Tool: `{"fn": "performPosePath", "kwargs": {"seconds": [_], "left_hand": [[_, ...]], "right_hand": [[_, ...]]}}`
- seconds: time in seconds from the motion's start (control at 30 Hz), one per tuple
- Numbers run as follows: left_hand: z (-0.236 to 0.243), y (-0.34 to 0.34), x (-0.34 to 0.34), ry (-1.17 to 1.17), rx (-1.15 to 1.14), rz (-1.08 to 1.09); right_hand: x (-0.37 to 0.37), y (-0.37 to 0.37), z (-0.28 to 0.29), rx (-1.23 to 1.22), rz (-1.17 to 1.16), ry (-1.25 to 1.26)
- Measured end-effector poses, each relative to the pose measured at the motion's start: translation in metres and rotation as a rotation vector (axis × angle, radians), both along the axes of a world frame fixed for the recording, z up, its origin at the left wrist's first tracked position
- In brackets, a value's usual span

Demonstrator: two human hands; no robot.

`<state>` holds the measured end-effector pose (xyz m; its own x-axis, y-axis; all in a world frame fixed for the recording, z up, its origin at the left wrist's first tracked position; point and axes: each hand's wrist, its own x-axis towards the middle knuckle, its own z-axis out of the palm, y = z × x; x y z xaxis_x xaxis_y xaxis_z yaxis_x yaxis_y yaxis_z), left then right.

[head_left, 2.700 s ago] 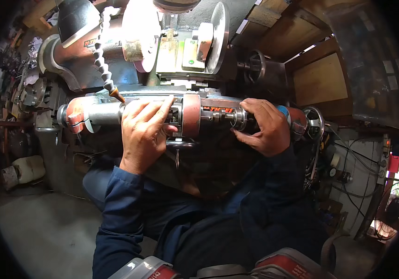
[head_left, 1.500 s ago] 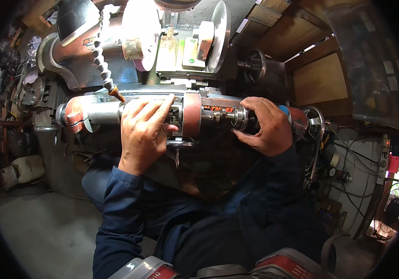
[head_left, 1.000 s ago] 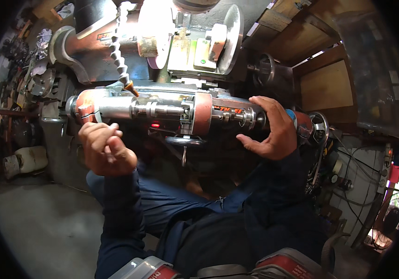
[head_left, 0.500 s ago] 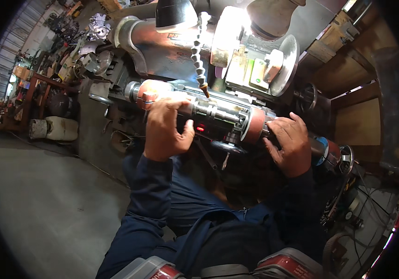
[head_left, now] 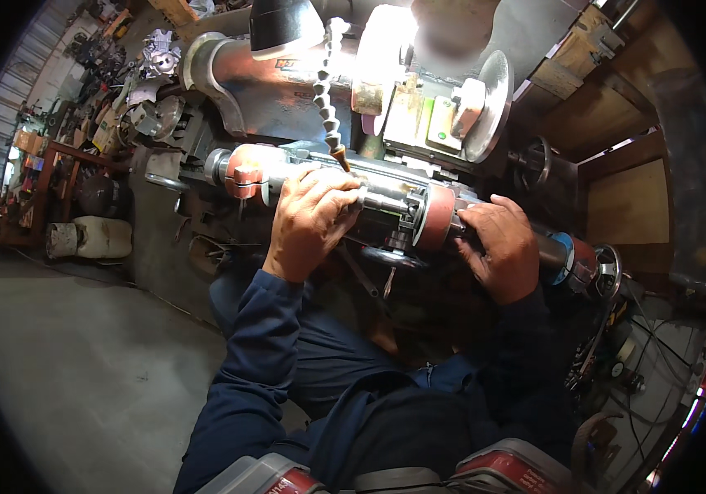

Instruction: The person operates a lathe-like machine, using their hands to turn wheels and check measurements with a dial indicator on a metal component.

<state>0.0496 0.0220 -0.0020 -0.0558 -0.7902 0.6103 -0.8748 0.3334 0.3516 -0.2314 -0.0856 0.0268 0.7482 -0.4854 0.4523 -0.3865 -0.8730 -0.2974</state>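
Note:
A horizontal machine spindle with a bright stepped metal shaft [head_left: 388, 204] runs between a red left end fitting [head_left: 247, 177] and a red collar [head_left: 436, 216]. My left hand [head_left: 312, 218] is closed on the shaft just left of its bare middle, fingertips over the top. My right hand [head_left: 497, 247] curls round the shaft right of the red collar, thumb underneath, hiding that section. A segmented coolant hose [head_left: 327, 107] with an orange nozzle points down just above my left fingertips. A small handwheel [head_left: 394, 258] hangs below the collar.
Behind are a grinding wheel [head_left: 368, 90], a metal disc [head_left: 493, 107] and a black lamp [head_left: 285, 25]. Metal parts [head_left: 155, 115] crowd the left, beside a plastic jug [head_left: 106, 239]. A larger handwheel [head_left: 607, 267] ends the spindle at right. Cables hang below it.
My left hand left the shaft, dropped leftward, then returned and closed on it. My right hand moved closer to the red collar. The view has swung, showing more clutter at left.

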Motion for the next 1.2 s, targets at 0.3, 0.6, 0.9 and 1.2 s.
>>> {"fn": "performPosePath", "kwargs": {"seconds": [0.3,0.6,0.9,1.2], "left_hand": [[0.019,-0.001,0.007,-0.056,0.158,0.005],[0.027,-0.003,0.009,-0.1,0.215,-0.01],[0.016,0.002,0.003,-0.068,0.15,0.072],[0.01,-0.002,0.005,-0.035,0.105,0.047]], "right_hand": [[0.001,0.0,0.001,0.02,0.001,-0.004],[0.001,0.0,-0.001,0.013,0.006,-0.008],[0.0,0.0,0.001,0.018,-0.013,-0.009],[0.0,0.0,0.001,0.03,0.001,-0.006]]}}
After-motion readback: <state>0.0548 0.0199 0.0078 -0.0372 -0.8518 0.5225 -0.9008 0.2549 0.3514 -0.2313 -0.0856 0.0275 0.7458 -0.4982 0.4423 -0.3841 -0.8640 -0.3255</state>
